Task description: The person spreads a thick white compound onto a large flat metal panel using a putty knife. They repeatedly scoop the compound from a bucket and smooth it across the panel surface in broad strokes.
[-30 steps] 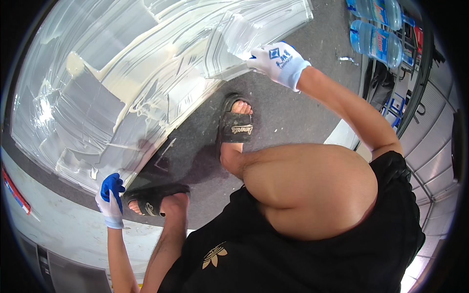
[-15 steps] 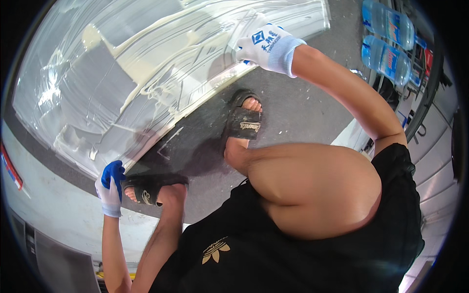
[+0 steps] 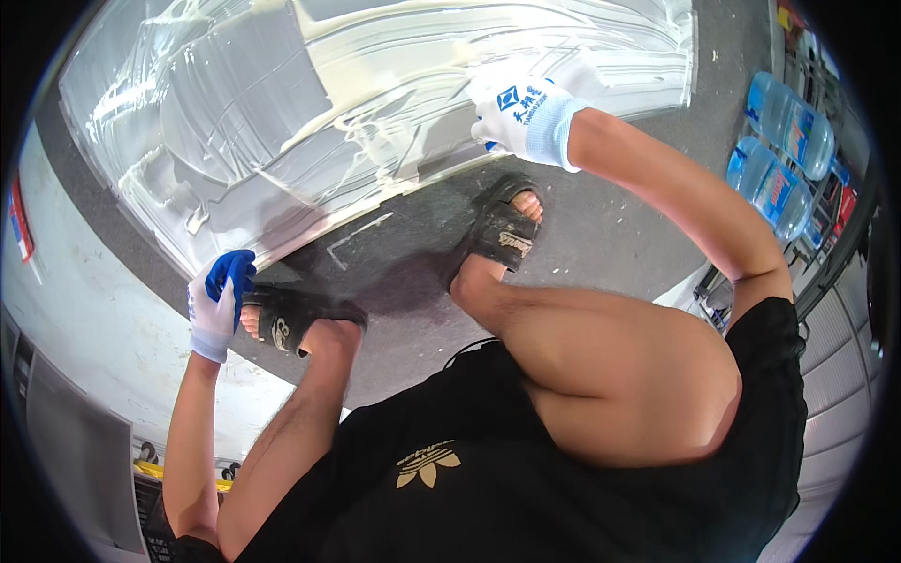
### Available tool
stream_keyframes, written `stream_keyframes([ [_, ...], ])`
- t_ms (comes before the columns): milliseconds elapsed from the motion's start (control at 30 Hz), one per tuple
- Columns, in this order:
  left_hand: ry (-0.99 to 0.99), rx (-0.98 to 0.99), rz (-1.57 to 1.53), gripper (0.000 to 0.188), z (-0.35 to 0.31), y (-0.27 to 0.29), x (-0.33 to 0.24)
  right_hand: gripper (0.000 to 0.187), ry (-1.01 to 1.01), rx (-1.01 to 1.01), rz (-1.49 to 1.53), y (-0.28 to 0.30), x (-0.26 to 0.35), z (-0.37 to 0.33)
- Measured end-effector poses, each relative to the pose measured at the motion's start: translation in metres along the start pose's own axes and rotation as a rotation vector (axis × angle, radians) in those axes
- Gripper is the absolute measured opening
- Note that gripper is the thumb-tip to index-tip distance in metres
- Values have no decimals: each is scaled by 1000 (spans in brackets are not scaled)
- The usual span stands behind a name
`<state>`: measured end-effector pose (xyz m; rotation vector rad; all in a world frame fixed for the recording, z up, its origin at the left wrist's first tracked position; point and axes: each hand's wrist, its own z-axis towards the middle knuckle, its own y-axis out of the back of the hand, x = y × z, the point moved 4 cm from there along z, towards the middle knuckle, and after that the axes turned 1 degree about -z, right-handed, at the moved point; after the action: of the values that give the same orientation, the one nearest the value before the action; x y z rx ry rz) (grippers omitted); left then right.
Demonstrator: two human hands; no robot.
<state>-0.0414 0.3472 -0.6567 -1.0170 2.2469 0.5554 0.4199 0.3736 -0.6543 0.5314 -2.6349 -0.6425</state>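
A large pale flat panel (image 3: 253, 122), smeared with wet cream-coloured paste (image 3: 347, 56) in streaky ridges, lies in front of me. My right hand (image 3: 527, 117), in a white knitted glove with a pale blue cuff, is closed above the panel's near edge. Its fingers curl away from view, and a pale flat shape lies beside them. Whatever it grips is hidden. By the panel's near left corner, my left hand (image 3: 222, 293) has a white glove with blue-coated fingers. Those fingers are curled together, with nothing visible in them. I cannot tell whether they touch the panel.
My black sandals (image 3: 502, 225) rest on the dark grey floor (image 3: 404, 310) close to the panel. Two large blue water bottles (image 3: 771, 186) lie at the right by a cluttered rack (image 3: 831, 103). At the left, a pale floor strip (image 3: 103, 291) runs past a red-and-blue object (image 3: 19, 220).
The view has shifted, so the panel and bottles sit further right. My right hand remains over the near edge, closed. My left hand stays at the corner with its fingers curled.
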Motion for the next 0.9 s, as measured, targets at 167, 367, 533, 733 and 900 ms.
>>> stream_keyframes([
  [167, 43, -87, -27, 30, -24, 23, 12, 21, -10, -77, 128, 48, -12, 20],
  [367, 20, -137, -124, 57, -78, 36, 34, 21, 247, -30, 52, 47, 26, 38],
  [533, 35, -241, -137, 62, -106, 19, 60, 26, 400, -81, 75, 37, 56, 58],
  [733, 68, -360, -210, 48, -113, 16, 86, 28, 391, 40, 64, 54, 92, 86],
  [900, 68, -432, -239, 35, -115, 22, 101, 29, 432, 51, 86, 63, 128, 102],
])
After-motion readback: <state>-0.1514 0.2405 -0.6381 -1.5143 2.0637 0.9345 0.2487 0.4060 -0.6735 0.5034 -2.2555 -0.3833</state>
